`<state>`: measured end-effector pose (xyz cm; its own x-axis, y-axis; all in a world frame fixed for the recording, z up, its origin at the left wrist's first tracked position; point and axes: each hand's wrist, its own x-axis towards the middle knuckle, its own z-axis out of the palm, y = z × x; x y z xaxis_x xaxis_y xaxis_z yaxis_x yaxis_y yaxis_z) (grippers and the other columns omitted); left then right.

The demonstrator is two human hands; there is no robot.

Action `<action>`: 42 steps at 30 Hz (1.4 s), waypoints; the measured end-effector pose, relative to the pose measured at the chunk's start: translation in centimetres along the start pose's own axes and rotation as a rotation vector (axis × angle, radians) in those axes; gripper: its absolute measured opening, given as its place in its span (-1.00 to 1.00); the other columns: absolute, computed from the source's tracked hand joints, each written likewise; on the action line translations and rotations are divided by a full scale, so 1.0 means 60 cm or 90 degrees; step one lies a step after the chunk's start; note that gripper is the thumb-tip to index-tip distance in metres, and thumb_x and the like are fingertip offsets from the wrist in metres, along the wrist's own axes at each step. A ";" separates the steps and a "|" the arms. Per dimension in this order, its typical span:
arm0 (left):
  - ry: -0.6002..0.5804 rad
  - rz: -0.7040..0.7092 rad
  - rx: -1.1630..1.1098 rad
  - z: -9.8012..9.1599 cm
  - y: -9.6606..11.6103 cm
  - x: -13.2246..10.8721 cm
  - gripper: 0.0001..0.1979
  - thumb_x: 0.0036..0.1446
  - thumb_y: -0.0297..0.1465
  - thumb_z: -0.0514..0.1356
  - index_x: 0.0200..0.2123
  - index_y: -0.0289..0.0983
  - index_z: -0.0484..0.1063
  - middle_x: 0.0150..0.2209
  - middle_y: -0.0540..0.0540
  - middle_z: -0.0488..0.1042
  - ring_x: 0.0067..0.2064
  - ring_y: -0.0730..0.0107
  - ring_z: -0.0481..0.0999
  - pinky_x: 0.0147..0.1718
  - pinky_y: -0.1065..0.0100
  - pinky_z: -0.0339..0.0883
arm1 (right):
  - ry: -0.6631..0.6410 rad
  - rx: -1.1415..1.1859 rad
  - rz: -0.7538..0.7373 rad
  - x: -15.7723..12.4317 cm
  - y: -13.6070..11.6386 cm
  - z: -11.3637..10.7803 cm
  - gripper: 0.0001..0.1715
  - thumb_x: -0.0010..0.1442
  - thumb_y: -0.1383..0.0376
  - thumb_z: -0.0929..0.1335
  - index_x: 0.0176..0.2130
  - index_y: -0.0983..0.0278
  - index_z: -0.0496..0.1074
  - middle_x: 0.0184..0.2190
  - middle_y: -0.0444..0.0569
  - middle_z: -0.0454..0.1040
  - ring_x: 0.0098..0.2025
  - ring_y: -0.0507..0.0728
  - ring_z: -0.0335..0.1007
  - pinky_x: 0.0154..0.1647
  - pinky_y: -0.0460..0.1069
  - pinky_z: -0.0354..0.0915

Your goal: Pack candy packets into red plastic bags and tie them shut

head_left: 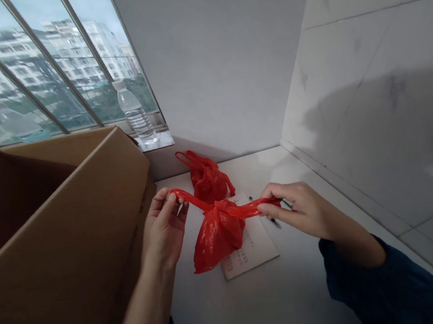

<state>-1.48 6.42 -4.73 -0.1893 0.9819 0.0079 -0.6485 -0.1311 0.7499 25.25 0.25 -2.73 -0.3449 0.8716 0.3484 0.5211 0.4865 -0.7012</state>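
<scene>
A red plastic bag (218, 236) hangs between my two hands, its neck twisted or knotted at the top and its lower part bulging. My left hand (164, 220) pinches one handle, drawn out to the left. The other handle is stretched to the right, gripped by my right hand (293, 207) between thumb and fingers. What the bag contains is hidden. Under it lies a notebook (261, 245) with writing on its page, partly covered by the bag. A pen (275, 223) lies beside the notebook, close below my right hand.
A second red plastic bag (208, 180) sits against the back wall. On my left stands a tall open cardboard box (65, 226). A clear water bottle (136, 114) stands on the sill of the barred window. A tiled wall (376, 102) bounds the white tabletop (225, 315) on the right.
</scene>
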 end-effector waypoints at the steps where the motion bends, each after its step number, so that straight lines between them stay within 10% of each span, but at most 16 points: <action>1: -0.019 0.016 0.014 0.001 0.000 -0.003 -0.82 0.06 -0.62 0.30 -0.29 -0.26 0.48 -0.41 0.04 0.49 -0.39 0.55 0.50 -0.29 0.49 0.49 | -0.001 0.028 -0.013 0.002 -0.002 0.005 -0.75 0.37 0.19 0.29 -0.30 0.25 0.42 -0.44 -0.16 0.48 -0.45 -0.01 0.31 -0.44 -0.09 0.19; 17: -0.179 0.077 0.106 0.028 0.003 -0.047 -0.82 0.09 -0.48 0.33 -0.25 -0.19 0.43 -0.28 0.00 0.50 -0.12 0.32 0.55 0.02 0.22 0.44 | -0.043 0.345 -0.073 0.004 -0.007 0.046 -0.55 0.42 0.26 0.23 0.26 0.17 0.29 0.13 0.04 0.46 0.03 0.09 0.49 0.09 0.08 0.44; 21: -0.243 0.113 0.314 0.005 0.007 -0.033 -0.65 0.12 -0.41 0.32 -0.01 -0.16 0.42 -0.11 -0.08 0.50 -0.08 0.25 0.57 -0.01 0.24 0.41 | -0.137 0.177 -0.091 0.004 0.002 0.026 -0.55 0.37 0.25 0.31 0.22 0.17 0.36 0.15 0.07 0.45 0.02 0.11 0.49 0.00 0.05 0.46; 26: -0.217 0.146 0.777 -0.063 0.027 -0.016 -0.35 -0.02 -0.37 0.40 0.18 -0.15 0.39 0.13 -0.22 0.44 0.01 0.06 0.51 -0.09 0.26 0.34 | -0.052 -0.137 0.000 0.017 0.047 0.028 -0.67 0.35 0.30 0.29 0.08 0.20 0.46 0.05 0.02 0.52 0.00 0.17 0.49 0.01 0.12 0.41; 34: -0.466 0.079 1.027 -0.096 -0.029 -0.014 -0.08 -0.34 -0.25 0.50 0.19 -0.19 0.35 0.10 -0.34 0.45 0.10 -0.20 0.44 -0.04 0.14 0.33 | -0.235 -0.126 -0.028 0.041 0.095 0.132 0.38 -0.05 0.01 0.56 0.45 0.22 -0.19 0.45 0.23 -0.13 0.46 0.39 -0.23 0.37 0.32 0.01; 42: -0.434 0.177 1.011 -0.086 -0.120 0.025 -0.53 0.22 -0.17 0.18 0.13 -0.27 0.35 0.11 -0.35 0.42 0.12 -0.10 0.43 0.08 -0.01 0.28 | -0.091 -0.125 -0.046 0.066 0.175 0.218 -0.18 0.35 0.13 0.28 0.43 0.32 -0.08 0.39 0.26 0.08 0.42 0.29 -0.03 0.39 0.25 0.01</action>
<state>-0.89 8.14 -13.51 0.4268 0.8869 0.1771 0.7127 -0.4504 0.5378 19.12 8.04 -16.83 -0.4870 0.8231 0.2921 0.6280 0.5624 -0.5378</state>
